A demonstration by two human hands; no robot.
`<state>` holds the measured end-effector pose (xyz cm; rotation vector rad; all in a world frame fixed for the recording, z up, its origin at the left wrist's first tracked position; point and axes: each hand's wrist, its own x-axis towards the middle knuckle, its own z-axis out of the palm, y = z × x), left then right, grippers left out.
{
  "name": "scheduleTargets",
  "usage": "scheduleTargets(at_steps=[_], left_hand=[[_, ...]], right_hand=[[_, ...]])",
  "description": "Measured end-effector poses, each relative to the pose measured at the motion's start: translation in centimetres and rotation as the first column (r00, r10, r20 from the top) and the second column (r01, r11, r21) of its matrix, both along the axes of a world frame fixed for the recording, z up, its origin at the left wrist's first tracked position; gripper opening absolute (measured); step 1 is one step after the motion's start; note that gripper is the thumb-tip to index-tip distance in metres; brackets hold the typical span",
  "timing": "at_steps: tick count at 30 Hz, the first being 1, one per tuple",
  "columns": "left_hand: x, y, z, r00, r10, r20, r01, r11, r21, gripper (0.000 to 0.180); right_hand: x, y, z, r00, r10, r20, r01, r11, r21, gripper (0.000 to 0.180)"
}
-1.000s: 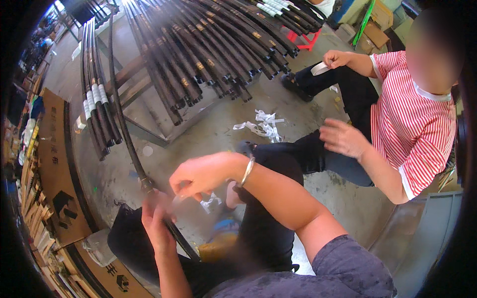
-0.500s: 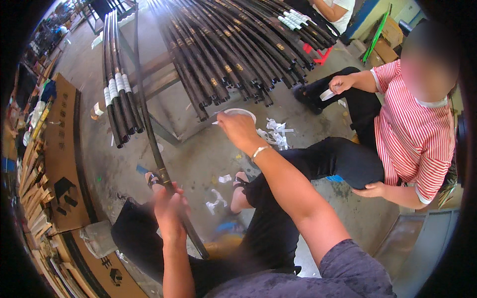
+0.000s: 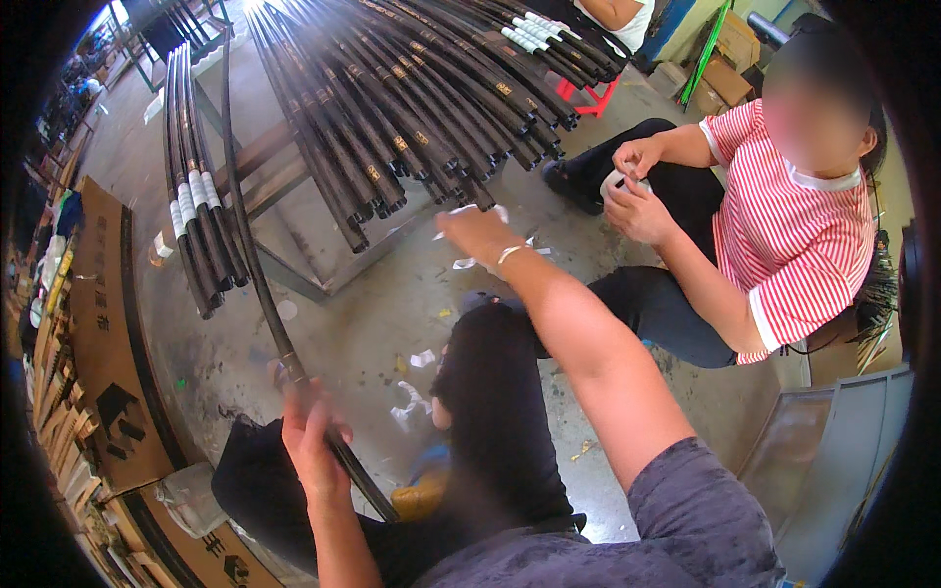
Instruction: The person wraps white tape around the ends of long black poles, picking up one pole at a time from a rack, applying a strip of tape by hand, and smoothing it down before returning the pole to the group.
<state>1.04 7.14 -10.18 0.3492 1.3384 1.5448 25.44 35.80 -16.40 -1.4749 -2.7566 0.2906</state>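
A long black pole [image 3: 263, 294] slants across my lap, its lower end near my thigh. My left hand [image 3: 316, 436] is closed round it low down, the fingers slightly blurred. My right hand [image 3: 478, 235] is stretched forward beyond my knee, closed on a roll of white tape [image 3: 502, 212]; most of the roll is hidden behind the hand. On the left, several black poles with white-wrapped bands [image 3: 198, 201] lean side by side. Just past my right hand are the near ends of a large row of black poles with gold markings [image 3: 412, 127].
At the right sits a person in a red-and-white striped shirt [image 3: 804, 225], both hands at a white tape roll [image 3: 613, 183]. White scraps [image 3: 412, 404] litter the floor. Large cardboard boxes [image 3: 108, 343] stand at left. A metal frame [image 3: 294, 269] supports the poles. A red stool [image 3: 593, 98] stands behind.
The view has shifted. My left hand still grips the pole, its fingers loosened a little; my right hand has turned with the tape. The other person's second hand has come up to their roll.
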Motion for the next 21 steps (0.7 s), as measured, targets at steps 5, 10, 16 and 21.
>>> scheduleTargets(at_steps=[5, 10, 16, 21], left_hand=[[-0.2, -0.1, 0.1, 1.000, -0.027, -0.009, 0.027, 1.000, 0.004, 0.048], [-0.2, -0.3, -0.4, 1.000, -0.001, -0.024, 0.001, 1.000, -0.008, 0.035], [-1.2, -1.0, -0.4, 0.997, -0.056, -0.053, 0.055, 0.998, -0.036, 0.034], [-1.3, -1.2, -0.5, 0.973, -0.066, -0.221, 0.038, 0.991, -0.128, 0.038]], right_hand=[[5.3, 0.4, 0.6, 0.953, -0.232, 0.195, 0.218, 0.972, 0.092, 0.019], [0.2, -1.9, 2.2, 0.997, 0.033, 0.076, -0.022, 0.990, -0.136, 0.015], [-5.2, -8.9, 8.8, 0.892, 0.380, -0.246, -0.451, 0.793, -0.410, 0.017], [-8.2, -10.1, 13.4, 0.870, 0.308, -0.386, -0.494, 0.522, -0.695, 0.013]])
